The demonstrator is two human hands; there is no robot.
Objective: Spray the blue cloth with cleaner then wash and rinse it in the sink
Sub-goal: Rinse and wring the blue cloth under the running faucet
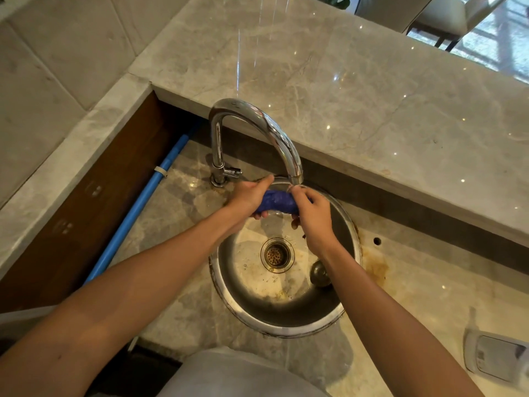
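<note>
The blue cloth [277,202] is rolled into a thick wet bundle and held over the round steel sink [336,318], right under the spout of the chrome tap [282,136]. My left hand [248,198] grips its left end with the fingers curled under it. My right hand [312,217] grips the right end. Water seems to fall from the spout onto the cloth between my hands. The drain strainer [276,255] lies at the bottom of the basin.
A raised marble ledge [357,90] runs behind the tap. A blue pipe [137,207] lies along the left wall. A round metal plug [319,272] sits in the basin. A pale plastic bottle [495,358] lies on the counter at the lower right.
</note>
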